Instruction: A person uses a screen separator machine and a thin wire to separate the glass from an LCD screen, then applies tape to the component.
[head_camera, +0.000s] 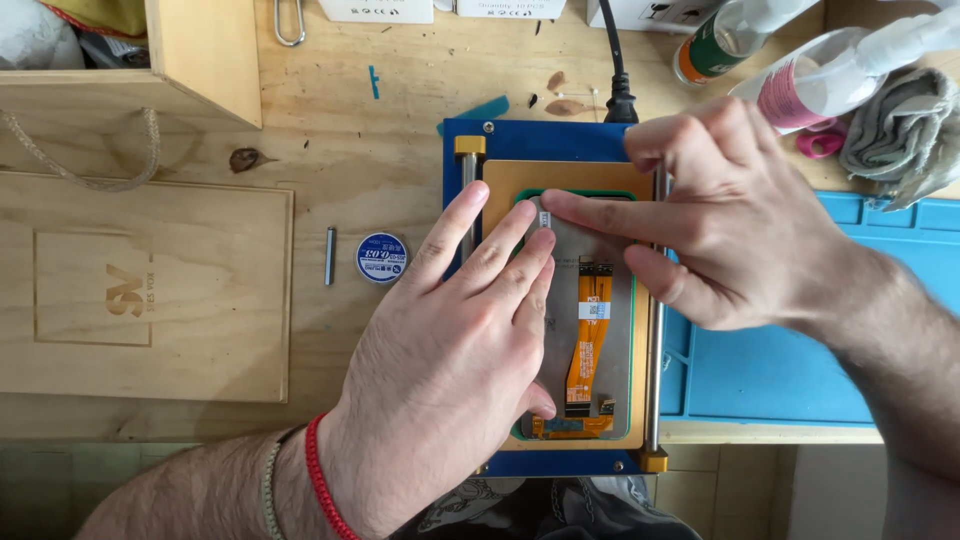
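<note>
Grey phone screen panel (590, 330) w/ orange flex cable (588, 335) lies under your fingers, on the blue heating plate (560, 140). Your left hand (450, 370) presses flat, fingers spread. Right hand (730, 215) fingers mostly curled, index tip touching the panel's top edge beside the left fingertips.

A plywood table (380, 130) fills the view, its pale grain evenly lit with soft, short shadows. A flat wooden box lid (140, 290) lies at the left, a taller wooden box (200, 50) at the far left. A blue silicone mat (780, 370) covers the right. Greenish floor tiles (760, 490) show at the near edge.
</note>
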